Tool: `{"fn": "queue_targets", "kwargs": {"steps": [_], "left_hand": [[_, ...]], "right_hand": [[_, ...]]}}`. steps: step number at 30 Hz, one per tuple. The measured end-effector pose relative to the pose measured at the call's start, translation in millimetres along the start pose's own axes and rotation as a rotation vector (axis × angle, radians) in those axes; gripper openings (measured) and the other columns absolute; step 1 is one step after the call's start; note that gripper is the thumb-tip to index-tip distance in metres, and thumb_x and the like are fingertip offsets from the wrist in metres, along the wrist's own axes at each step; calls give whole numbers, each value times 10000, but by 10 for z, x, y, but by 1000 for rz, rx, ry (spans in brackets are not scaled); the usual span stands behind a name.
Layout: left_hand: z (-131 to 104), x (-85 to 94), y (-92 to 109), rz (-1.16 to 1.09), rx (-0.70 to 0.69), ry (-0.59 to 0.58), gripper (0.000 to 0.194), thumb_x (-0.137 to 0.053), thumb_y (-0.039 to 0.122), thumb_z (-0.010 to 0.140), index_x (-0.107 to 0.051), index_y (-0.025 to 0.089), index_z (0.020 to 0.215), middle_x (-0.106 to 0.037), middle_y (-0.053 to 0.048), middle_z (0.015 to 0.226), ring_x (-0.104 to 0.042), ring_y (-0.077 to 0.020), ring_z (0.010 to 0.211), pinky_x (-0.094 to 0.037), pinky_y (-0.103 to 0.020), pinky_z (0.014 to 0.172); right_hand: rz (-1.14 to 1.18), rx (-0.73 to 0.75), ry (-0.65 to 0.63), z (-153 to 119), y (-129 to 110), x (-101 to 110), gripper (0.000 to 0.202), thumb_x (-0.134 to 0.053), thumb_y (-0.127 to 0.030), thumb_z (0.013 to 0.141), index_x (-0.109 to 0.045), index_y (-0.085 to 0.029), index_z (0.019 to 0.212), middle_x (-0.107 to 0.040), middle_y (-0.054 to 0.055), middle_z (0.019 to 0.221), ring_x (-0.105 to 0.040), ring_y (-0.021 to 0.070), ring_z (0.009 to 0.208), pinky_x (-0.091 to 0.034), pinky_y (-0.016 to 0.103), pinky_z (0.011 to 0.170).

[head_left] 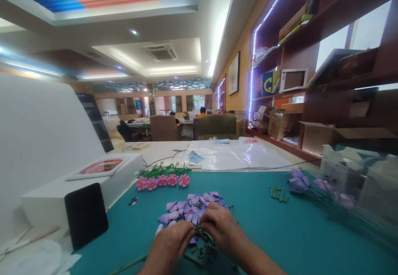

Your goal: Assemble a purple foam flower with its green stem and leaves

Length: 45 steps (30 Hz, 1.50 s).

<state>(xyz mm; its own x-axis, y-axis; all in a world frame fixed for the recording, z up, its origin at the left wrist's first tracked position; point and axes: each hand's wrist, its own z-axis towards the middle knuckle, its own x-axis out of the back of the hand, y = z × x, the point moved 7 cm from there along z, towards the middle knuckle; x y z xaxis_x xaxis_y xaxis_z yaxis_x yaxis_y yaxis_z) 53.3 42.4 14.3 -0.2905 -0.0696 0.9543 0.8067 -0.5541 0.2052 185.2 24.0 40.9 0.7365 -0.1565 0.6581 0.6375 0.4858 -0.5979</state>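
My left hand and my right hand meet over the middle of the green mat. Their fingertips pinch a small dark green leafy piece from both sides. Just beyond them lies a heap of purple petals, partly covered by my fingers. Beneath the hands are several curled green bits, too small to make out well. A green stem lies by my left wrist and runs partly under it.
Pink flowers lie in a row at the mat's far left. A black tablet-like panel leans against a white box. To the right are short green tubes, purple flowers on stems and translucent containers. Plastic sheeting lies behind.
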Motion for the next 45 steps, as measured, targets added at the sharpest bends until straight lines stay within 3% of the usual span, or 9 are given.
{"fn": "queue_targets", "kwargs": {"steps": [18,26,31,35,40,45], "left_hand": [[15,-47,-18,-6,9,-8,286,-376,236,940,-645,203,848,-721,-44,861,-673,-195,796,-401,-237,645],[-11,80,72,-130,-32,-1,286,-393,272,936,-663,208,869,-711,-30,866,-633,-159,784,-402,-222,671],[2,142,44,-113,-15,26,285,-402,286,937,-665,200,867,-699,-33,847,-617,-162,773,-394,-222,668],[-3,174,42,-114,-29,58,288,-399,291,938,-669,216,872,-697,-23,846,-608,-152,770,-391,-208,666],[-2,127,68,-93,-42,37,265,-428,285,937,-675,209,879,-693,-21,834,-604,-150,758,-374,-217,654],[3,92,81,-101,-45,11,256,-447,289,933,-679,201,872,-690,-21,819,-603,-151,755,-377,-224,650]], "right_hand": [[5,-17,3,12,38,-20,175,-589,-45,766,-674,-180,692,-615,23,778,-585,134,763,-420,230,687],[43,68,9,6,76,-2,144,-585,-93,806,-674,-192,751,-593,14,775,-563,140,766,-429,249,708],[161,28,118,20,189,166,177,-528,-223,867,-703,-201,863,-651,40,837,-598,165,819,-441,285,771],[221,-84,184,29,331,283,201,-532,-299,841,-707,-200,838,-675,38,824,-601,175,791,-447,291,740],[241,-136,26,28,297,152,131,-626,-298,758,-707,-197,782,-669,14,761,-588,158,727,-436,270,677],[169,-139,-56,22,264,70,120,-599,-260,780,-687,-190,738,-673,4,737,-586,145,716,-421,259,668]]}}
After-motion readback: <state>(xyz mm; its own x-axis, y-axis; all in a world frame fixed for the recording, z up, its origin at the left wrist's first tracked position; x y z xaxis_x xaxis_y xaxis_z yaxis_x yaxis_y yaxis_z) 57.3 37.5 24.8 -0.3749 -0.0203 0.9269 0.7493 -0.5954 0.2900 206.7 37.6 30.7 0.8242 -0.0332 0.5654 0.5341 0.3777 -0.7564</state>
